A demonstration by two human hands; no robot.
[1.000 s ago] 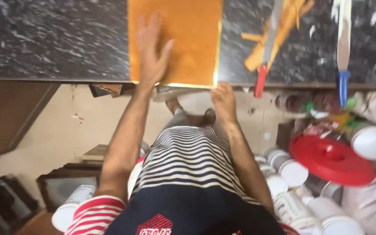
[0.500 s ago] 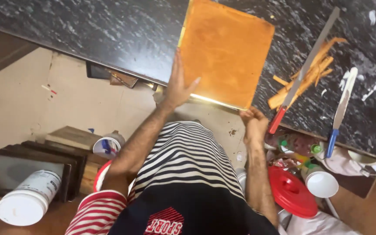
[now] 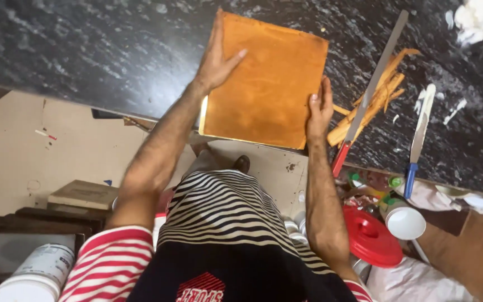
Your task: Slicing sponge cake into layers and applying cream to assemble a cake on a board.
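Left hand (image 3: 214, 59) lies flat, fingers spread, on the left edge of the flat orange-brown square slab (image 3: 264, 84). The slab overhangs the black speckled stone desk's (image 3: 85, 50) near edge. Right hand (image 3: 320, 109) is open, palm pressed against its right edge. Both hands equally near.

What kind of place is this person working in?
Probably a baking kitchen or small cake workshop. A flat square orange-brown sponge sheet lies on a black speckled stone counter, beside a long red-handled knife with trimmed crust strips, and white plastic tubs stand on the floor below.
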